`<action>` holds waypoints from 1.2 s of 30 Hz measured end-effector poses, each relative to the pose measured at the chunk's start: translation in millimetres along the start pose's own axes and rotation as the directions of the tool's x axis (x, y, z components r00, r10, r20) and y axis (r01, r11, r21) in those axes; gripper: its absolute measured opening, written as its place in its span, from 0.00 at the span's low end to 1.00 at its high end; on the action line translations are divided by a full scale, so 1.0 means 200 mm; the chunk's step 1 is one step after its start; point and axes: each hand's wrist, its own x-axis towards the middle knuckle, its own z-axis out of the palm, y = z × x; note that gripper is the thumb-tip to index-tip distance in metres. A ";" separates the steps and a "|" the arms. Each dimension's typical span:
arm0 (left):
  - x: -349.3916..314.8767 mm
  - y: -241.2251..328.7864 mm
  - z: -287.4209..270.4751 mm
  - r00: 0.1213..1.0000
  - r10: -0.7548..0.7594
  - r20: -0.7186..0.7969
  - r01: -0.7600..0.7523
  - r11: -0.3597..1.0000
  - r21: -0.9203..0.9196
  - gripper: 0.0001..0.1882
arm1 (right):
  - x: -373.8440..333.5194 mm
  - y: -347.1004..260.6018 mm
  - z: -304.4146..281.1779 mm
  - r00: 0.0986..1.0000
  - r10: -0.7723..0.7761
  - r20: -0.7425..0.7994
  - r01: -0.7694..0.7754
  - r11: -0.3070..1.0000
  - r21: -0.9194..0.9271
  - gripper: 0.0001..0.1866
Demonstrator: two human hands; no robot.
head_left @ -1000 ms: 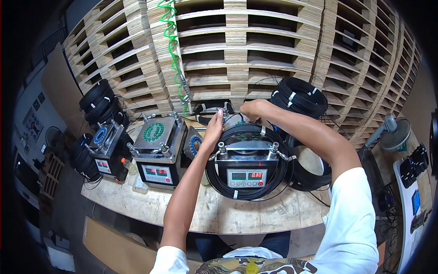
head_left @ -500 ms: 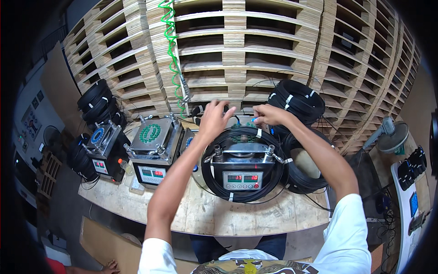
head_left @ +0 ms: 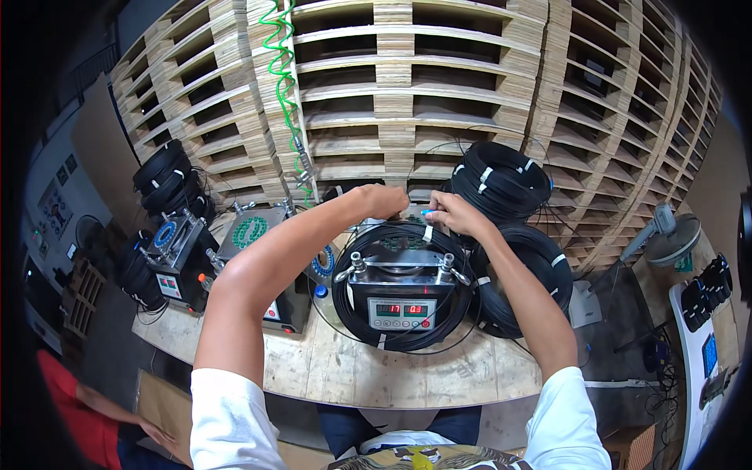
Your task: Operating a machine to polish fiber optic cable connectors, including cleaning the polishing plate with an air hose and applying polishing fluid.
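My left hand (head_left: 385, 201) is closed above the far side of a metal-topped machine with a red digital display (head_left: 402, 313); its fingertips and whatever they grip are hidden. Beside it, my right hand (head_left: 454, 213) pinches a small blue piece (head_left: 428, 212), too small to tell its kind. Both hands are near the green fittings (head_left: 407, 241) on the machine's top. A coil of black cable (head_left: 342, 305), bound with white ties, lies around the machine.
More black cable coils (head_left: 505, 176) are stacked at the right. Two similar machines (head_left: 254, 235) stand at the left, with a blue-capped bottle (head_left: 321, 291) nearby. Wooden pallets (head_left: 392, 86) rise behind the bench (head_left: 439, 384). A person in red (head_left: 70, 407) is at lower left.
My left hand has moved right and closed, its forearm swinging across the bench. The right hand still pinches the blue piece. The person in red has come further into view.
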 end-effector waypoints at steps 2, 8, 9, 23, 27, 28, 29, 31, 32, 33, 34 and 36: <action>0.00 -0.05 0.04 0.996 0.088 0.008 -0.088 0.993 0.074 0.09 | 0.01 -0.02 0.02 1.000 -0.007 0.000 0.007 1.000 0.012 0.12; -0.19 -0.04 -0.08 0.977 0.042 -0.209 -0.093 0.966 -0.239 0.11 | -0.03 -0.10 0.00 0.999 0.047 0.014 -0.047 0.999 0.009 0.09; -0.23 -0.02 -0.10 0.970 -0.132 -0.205 0.018 0.877 -0.480 0.11 | -0.03 -0.07 0.00 0.998 0.056 0.015 -0.057 0.997 0.051 0.08; -0.56 0.16 0.27 0.818 -0.299 -0.491 -0.545 -0.128 -0.829 0.18 | -0.25 -0.31 0.01 0.997 -0.071 -0.033 0.062 0.452 0.890 0.14; -0.55 0.17 0.30 0.791 -0.266 -0.551 -0.598 -0.151 -0.787 0.16 | -0.27 -0.31 0.04 0.993 -0.111 -0.039 0.081 0.411 0.908 0.12; -0.55 0.17 0.29 0.791 -0.256 -0.555 -0.601 -0.165 -0.782 0.16 | -0.27 -0.31 0.04 0.993 -0.111 -0.038 0.081 0.416 0.906 0.12; -0.55 0.17 0.29 0.791 -0.257 -0.555 -0.602 -0.167 -0.781 0.16 | -0.27 -0.31 0.04 0.993 -0.112 -0.037 0.081 0.420 0.904 0.12; -0.54 0.18 0.29 0.801 -0.313 -0.510 -0.576 -0.171 -0.799 0.18 | -0.29 -0.34 0.02 0.999 -0.037 -0.037 0.049 0.437 0.898 0.13; -0.54 0.17 0.28 0.788 -0.372 -0.491 -0.576 -0.161 -0.801 0.18 | -0.30 -0.35 0.01 0.999 0.036 -0.039 0.018 0.450 0.893 0.14; -0.55 0.15 0.27 0.771 -0.429 -0.470 -0.575 -0.151 -0.804 0.19 | -0.31 -0.31 0.00 0.998 0.052 -0.040 0.011 0.470 0.883 0.16; -0.58 0.12 0.26 0.739 -0.455 -0.496 -0.594 -0.095 -0.799 0.21 | -0.33 -0.30 -0.05 0.997 0.081 0.016 -0.055 0.520 0.853 0.16; -0.64 0.02 0.33 0.633 -0.636 -0.441 -0.622 -0.079 -0.779 0.18 | -0.38 -0.29 -0.11 0.984 0.144 0.102 -0.170 0.611 0.773 0.17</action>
